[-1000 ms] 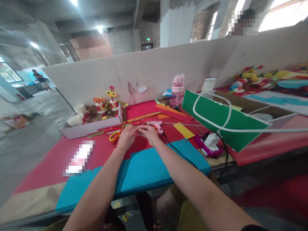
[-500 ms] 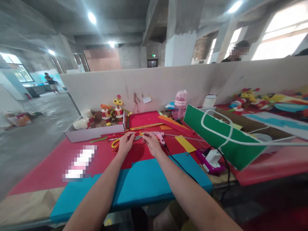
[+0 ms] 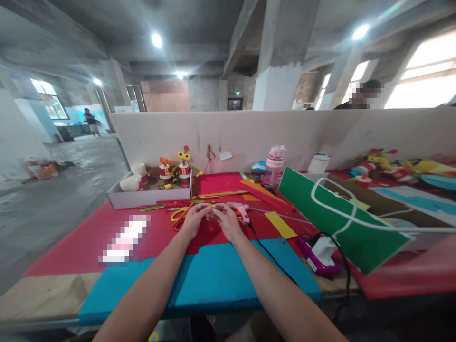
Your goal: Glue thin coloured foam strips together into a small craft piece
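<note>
Head | left hand point(image 3: 194, 221), right hand point(image 3: 228, 222): both pinched on yellow piece point(image 3: 213, 207) | long axis, pointing: too small to tell

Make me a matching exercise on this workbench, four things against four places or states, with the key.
1. glue gun
2. power strip
3. small yellow piece
4. pink bottle

A. at the fingertips of left hand and right hand
B. upright before the pale partition
C. lying on the red covering
D. purple, with a white plug in it

Pairs: 1-C, 2-D, 3-A, 4-B
</note>
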The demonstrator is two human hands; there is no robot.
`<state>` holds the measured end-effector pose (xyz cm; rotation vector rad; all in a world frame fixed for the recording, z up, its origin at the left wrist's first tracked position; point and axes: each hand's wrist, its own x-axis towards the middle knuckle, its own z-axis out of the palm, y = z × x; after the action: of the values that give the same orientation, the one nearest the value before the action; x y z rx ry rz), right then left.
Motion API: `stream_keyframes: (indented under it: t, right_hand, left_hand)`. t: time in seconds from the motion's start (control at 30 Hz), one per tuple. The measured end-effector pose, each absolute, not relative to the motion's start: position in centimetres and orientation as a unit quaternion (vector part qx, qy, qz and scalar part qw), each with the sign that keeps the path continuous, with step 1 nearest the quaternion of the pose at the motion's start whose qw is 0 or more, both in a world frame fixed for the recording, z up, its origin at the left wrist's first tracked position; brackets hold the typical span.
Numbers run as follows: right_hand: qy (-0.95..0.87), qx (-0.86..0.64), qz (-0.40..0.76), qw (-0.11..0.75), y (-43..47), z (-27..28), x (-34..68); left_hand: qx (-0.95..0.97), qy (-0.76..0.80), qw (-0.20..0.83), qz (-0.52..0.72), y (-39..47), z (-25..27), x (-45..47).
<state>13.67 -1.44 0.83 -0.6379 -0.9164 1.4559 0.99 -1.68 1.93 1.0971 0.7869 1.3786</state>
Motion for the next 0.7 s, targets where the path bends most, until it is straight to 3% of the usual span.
stream_keyframes:
  t: [0.5,0.6,0.7]
  right_hand:
    - [-0.481,-0.339,0.572,0.571,-1.2,0.3,14.2]
    - [-0.556,-0.379,0.464,0.577,-1.2,1.0,16.0]
    - [-0.607,-0.517,0.239,0.555,-1.0,1.7,19.3]
  left_hand:
    - [0.377,0.314,0.694,0.527,-1.0,1.6,0.2]
    - [0.343,0.324,0.694,0.544,-0.7,1.6,-0.1]
    - [0.303,0.345,0.689,0.561,-0.5,1.8,-0.3]
